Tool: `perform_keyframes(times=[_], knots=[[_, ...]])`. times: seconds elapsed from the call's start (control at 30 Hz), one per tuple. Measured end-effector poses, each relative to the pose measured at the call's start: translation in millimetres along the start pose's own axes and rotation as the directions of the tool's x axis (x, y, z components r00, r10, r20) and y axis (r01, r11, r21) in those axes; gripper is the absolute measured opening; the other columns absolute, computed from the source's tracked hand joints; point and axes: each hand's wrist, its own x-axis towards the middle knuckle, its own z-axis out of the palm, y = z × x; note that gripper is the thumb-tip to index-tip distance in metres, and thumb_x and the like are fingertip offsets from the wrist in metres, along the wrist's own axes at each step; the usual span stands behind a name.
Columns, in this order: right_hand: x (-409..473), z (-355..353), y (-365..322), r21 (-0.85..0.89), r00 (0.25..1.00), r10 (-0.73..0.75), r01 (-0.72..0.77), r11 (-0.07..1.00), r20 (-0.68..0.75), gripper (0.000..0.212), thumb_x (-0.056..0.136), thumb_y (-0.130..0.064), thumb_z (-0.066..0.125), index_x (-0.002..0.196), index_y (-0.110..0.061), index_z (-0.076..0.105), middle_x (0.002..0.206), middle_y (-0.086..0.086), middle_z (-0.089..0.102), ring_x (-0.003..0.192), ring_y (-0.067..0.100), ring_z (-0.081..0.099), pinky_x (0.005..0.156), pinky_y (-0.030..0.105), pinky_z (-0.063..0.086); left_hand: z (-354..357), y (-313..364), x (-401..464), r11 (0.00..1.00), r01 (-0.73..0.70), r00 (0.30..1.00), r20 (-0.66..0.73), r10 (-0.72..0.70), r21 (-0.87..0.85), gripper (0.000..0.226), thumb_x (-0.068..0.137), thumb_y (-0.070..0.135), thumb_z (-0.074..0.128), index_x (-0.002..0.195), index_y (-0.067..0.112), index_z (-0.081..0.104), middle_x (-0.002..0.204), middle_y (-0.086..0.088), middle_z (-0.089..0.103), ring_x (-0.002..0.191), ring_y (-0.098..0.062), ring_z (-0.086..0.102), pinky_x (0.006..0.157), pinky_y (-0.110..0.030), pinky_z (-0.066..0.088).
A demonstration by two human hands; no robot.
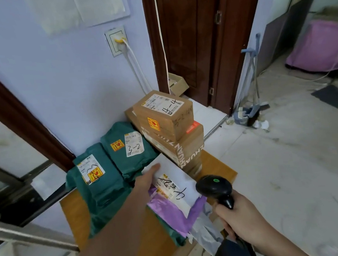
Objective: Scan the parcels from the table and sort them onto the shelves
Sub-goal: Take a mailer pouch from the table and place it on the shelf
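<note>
Now the scanning step is in hand: the left hand point(146, 179) lays flat, straight fingers on the white parcel point(176, 181) on the surface point(76, 214), while the right hand point(240, 217) has its fingers clamped round the scanner point(215, 186), just right of the label. Next the scanner must point at the barcode. No shelves are in view; the boxes point(168, 128) beyond the fingers are closed.

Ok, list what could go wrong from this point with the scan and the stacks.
1. The white and purple parcel overhangs the table edge under the left hand; it might slide off.
2. Its label looks creased, so the scanner in the right hand may misread.
3. The box marked 4-4 tops a stack of cartons and could topple if bumped.
</note>
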Motion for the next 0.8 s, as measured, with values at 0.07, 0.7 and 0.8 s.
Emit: perform_keyframes(times=[0.07,0.7,0.8], knots=[[0.9,5.0,-6.6,0.001,1.000,-0.021,0.021,1.000,0.008,0.005,0.089,-0.011,0.058,0.093,-0.014,0.059,0.053,0.011,0.057,0.042,0.026,0.054,0.047,0.033,0.047,-5.9,0.2,-5.8,0.998,0.005,0.999,0.048,-0.002,-0.070,0.087,0.028,0.057,0.101,0.092,0.006,0.071,0.092,-0.017,0.071,0.086,-0.028,0.064,0.080,-0.041,0.053],[-4.4,103.5,-33.7,-0.165,0.951,-0.241,0.274,0.948,0.194,0.017,0.093,-0.015,0.063,0.080,-0.021,0.054,0.054,-0.003,0.048,0.039,0.001,0.047,0.042,0.013,0.034,-94.9,-75.3,-126.5,0.789,-0.110,0.994,-0.067,0.088,-0.605,0.032,0.093,0.026,0.073,0.116,0.005,0.067,0.106,-0.021,0.078,0.108,-0.036,0.074,0.102,-0.050,0.058],[-7.9,107.3,-34.2,-0.161,0.937,-0.255,0.297,0.941,0.237,0.013,0.093,-0.015,0.064,0.082,-0.017,0.057,0.056,-0.002,0.051,0.039,0.002,0.047,0.046,0.019,0.038,-94.9,-77.2,-133.6,0.739,-0.123,0.992,-0.080,0.093,-0.663,0.026,0.094,0.023,0.073,0.111,0.006,0.067,0.092,-0.016,0.078,0.101,-0.034,0.070,0.107,-0.050,0.054]])
